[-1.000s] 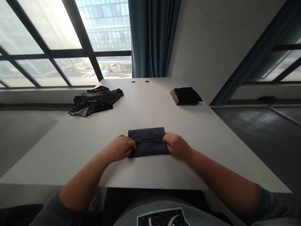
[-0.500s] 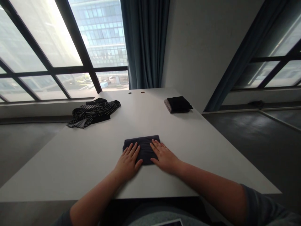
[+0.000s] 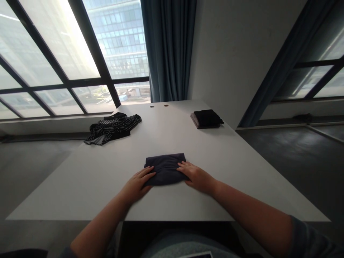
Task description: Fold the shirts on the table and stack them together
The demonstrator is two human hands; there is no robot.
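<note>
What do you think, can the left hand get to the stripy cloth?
Probably yes, with a stretch. The left hand rests against the folded dark cloth, and the striped black cloth lies farther up the white table. Nothing seems to stand between them.

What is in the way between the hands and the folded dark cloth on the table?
Nothing visible stands in the way. The left hand and the right hand are both touching the sides of the folded dark cloth, with no other thing between them.
</note>
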